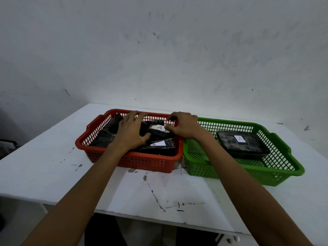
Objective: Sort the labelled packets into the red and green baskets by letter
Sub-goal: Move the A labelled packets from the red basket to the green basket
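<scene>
The red basket (pixel 142 161) on the left holds several black packets. One shows a white label A (pixel 158 128), and one in front of it shows a label B (pixel 160 148). My left hand (pixel 132 133) lies flat on the pile with its fingers spread, just left of the A packet. My right hand (pixel 184 126) is at the basket's far right corner, its fingers curled and pinching the right end of the A packet. The green basket (pixel 213 167) on the right holds one black packet labelled A (pixel 243 143).
Both baskets stand side by side, almost touching, on a white table (pixel 53 166) with dark stains. A white scuffed wall rises just behind the table. The table's front edge runs near my forearms, with dark floor below.
</scene>
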